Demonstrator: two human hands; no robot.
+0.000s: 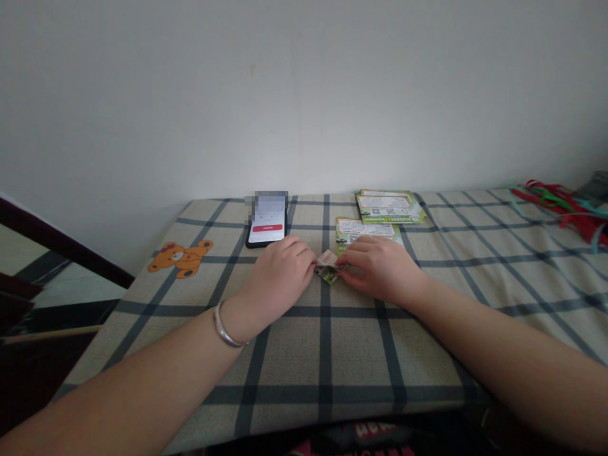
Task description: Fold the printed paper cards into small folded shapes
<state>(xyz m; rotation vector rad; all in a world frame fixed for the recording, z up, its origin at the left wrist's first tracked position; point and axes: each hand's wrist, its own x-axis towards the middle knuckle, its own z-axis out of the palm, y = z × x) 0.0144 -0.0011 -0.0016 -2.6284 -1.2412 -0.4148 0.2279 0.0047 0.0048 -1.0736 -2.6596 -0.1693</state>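
A small folded piece of printed paper (327, 259), white and green, is held between my two hands just above the checked tablecloth. My left hand (285, 269), with a silver bangle at the wrist, pinches its left side. On the right side, the fingers of my right hand (375, 266) are closed on the same paper. Behind my right hand lies a green and white printed leaflet (365, 228), partly covered by that hand. My fingertips hide the edges of the folded paper.
A phone (266, 221) with a lit screen lies behind my left hand. More leaflets (389, 206) are stacked near the wall. A bear-shaped picture (180, 258) is at the left; red and green ribbon-like items (565, 206) lie far right on the tablecloth (351, 354).
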